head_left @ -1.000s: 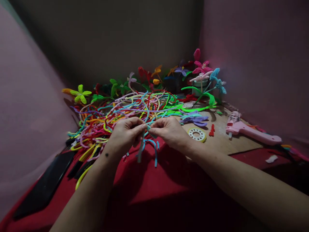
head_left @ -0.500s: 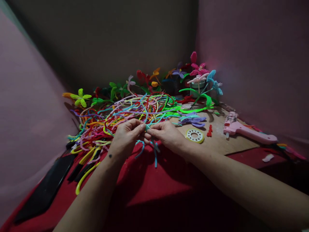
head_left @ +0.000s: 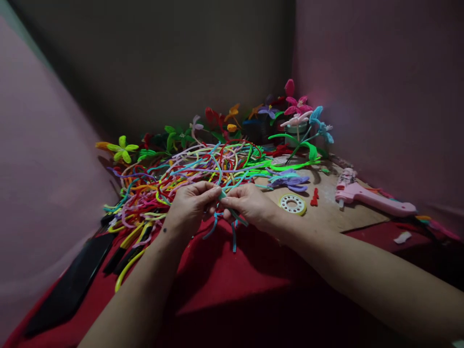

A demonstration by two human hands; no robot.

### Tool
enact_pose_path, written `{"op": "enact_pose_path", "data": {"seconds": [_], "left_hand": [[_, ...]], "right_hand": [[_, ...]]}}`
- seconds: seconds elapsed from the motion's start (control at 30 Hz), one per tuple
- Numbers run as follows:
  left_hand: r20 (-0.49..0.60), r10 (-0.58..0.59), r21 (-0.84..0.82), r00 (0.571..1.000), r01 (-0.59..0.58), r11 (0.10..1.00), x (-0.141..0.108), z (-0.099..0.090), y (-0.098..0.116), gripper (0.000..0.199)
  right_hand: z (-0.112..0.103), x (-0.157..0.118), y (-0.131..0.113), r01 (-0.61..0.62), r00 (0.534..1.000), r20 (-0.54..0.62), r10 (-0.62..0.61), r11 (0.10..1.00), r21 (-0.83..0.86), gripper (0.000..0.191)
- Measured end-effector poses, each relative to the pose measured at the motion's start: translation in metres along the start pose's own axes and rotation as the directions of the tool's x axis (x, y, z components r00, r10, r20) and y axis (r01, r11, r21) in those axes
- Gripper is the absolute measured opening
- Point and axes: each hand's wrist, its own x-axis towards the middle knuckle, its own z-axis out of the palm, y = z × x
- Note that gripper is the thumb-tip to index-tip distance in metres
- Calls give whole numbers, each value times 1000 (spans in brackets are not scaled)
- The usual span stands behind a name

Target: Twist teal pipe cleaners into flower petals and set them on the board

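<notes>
Both hands meet at the middle, fingertips nearly touching. My left hand (head_left: 194, 203) pinches a light blue pipe cleaner (head_left: 234, 237) between thumb and index finger. My right hand (head_left: 246, 203) grips the same blue piece from the other side, with a short end slanting out below its fingers. Blue strands hang beneath the hands over the red cloth (head_left: 224, 285). Just behind the fingers spreads a tangled heap of multicoloured pipe cleaners (head_left: 195, 162). The exact shape between the fingertips is partly hidden.
A yellow-rimmed tape roll (head_left: 293, 205), a small red piece (head_left: 314, 197) and a pink glue gun (head_left: 373, 197) lie to the right on cardboard (head_left: 333, 215). Pipe-cleaner flowers (head_left: 297, 105) stand along the back. A black flat object (head_left: 72, 285) lies at left.
The short blue end under my right hand has swung to the right and upward. My fingers have shifted slightly around the blue piece.
</notes>
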Motion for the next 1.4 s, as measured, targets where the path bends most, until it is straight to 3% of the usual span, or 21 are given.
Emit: {"op": "enact_pose_path", "data": {"seconds": [0.13,0.2,0.3,0.37,0.43,0.63,0.83,0.93,1.0,1.1,1.3,1.4], "left_hand": [[-211,184,323,960,-109,940,0,7,-2,16],[-234,211,367,949,-115,923,1,9,-3,16],[-108,42,106,993,-31,994,3,5,-5,18],[31,-52,-79,998,54,995,6,0,-8,21],[91,-84,-145,992,97,985,8,-3,-12,23],[-67,-60,-93,996,53,994,5,4,-12,27],[-178,-38,-46,983,30,998,0,13,-6,31],[-203,-25,-30,979,19,999,0,13,-6,30],[-210,-11,-5,978,10,1000,1,10,-7,33],[-210,-7,-8,978,6,1000,5,4,-11,33],[-121,-139,-268,983,102,958,11,0,-26,22],[-62,-171,-324,983,143,935,9,4,-24,23]], "right_hand": [[1,9,13,37,998,-44,-43,992,-123,26],[1,12,17,75,993,-73,-90,979,-188,30],[1,12,19,117,984,-102,-145,963,-241,30],[1,12,19,123,982,-106,-155,958,-258,28],[0,12,19,140,980,-100,-173,951,-275,28],[1,15,22,160,986,-27,-167,971,-179,22],[4,14,19,-64,998,32,61,995,73,16],[6,15,19,-38,999,-17,40,996,81,21],[8,16,19,0,999,-36,2,998,63,23],[11,16,17,-31,999,30,28,991,127,20],[9,12,10,-150,988,79,129,911,385,23],[5,13,9,-220,974,139,177,879,423,16]]}}
